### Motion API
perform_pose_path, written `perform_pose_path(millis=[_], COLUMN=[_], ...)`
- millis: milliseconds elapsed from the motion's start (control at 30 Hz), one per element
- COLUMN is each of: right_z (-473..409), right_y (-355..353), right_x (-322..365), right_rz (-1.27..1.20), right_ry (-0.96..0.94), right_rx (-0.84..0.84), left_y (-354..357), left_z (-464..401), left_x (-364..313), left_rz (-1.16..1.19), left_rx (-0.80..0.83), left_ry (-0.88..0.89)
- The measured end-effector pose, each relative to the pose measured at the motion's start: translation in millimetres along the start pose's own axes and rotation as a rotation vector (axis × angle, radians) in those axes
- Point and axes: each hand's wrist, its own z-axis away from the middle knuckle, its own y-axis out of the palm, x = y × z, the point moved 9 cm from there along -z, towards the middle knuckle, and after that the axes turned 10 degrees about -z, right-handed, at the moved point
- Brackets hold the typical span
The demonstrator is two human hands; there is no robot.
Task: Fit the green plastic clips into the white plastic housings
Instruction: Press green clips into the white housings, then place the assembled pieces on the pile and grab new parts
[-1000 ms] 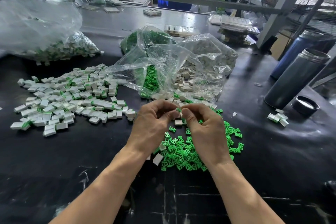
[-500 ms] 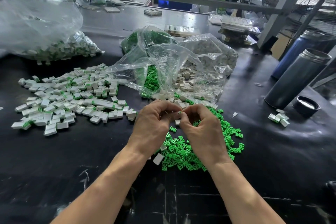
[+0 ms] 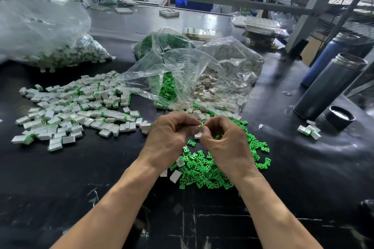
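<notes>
Two hands meet above the loose green clips (image 3: 204, 166) on the counter (image 3: 81, 178): left hand (image 3: 172, 139) fingers pinch a white housing (image 3: 197, 126), right hand (image 3: 226, 143) pinches one clip (image 3: 201, 127) at its mouth. Align squarely, then press firmly. Finished pieces (image 3: 77, 107) lie beyond.

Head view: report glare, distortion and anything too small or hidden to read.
Head view: overhead light glares off the black table and the clear bags; wide-angle bending tilts the frame posts; the part pinched between left hand and right hand is mostly hidden by fingers.
</notes>
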Motion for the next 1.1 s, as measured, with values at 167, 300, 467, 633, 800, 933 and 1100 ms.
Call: perform_pose_path(millis=[167, 300, 467, 633, 800, 933, 1100], right_z=[-1, 0, 0, -1, 0, 1, 0], right_y=[-1, -6, -16, -14, -11, -6, -2], right_x=[0, -4, -17, -22, -21, -18, -20], right_rz=[-0.010, -0.042, -0.002, 0.131, 0.235, 0.299, 0.431], right_ry=[-0.003, -0.005, 0.033, 0.052, 0.060, 0.045, 0.038], right_rx=[-0.006, -0.043, -0.130, -0.092, -0.059, -0.020, 0.025], left_y=[-1, -5, -36, -66, -78, -84, -56], left_z=[-1, -3, -4, -7, -8, -7, -8], left_x=[1, 8, 24, 24, 32, 34, 32], left_rz=[0.010, -0.024, -0.406, -0.846, -0.997, -1.030, -0.728], left_rx=[0.010, -0.003, -0.171, -0.328, -0.352, -0.383, -0.211], left_ry=[0.000, -0.030, -0.100, -0.159, -0.259, -0.273, -0.197])
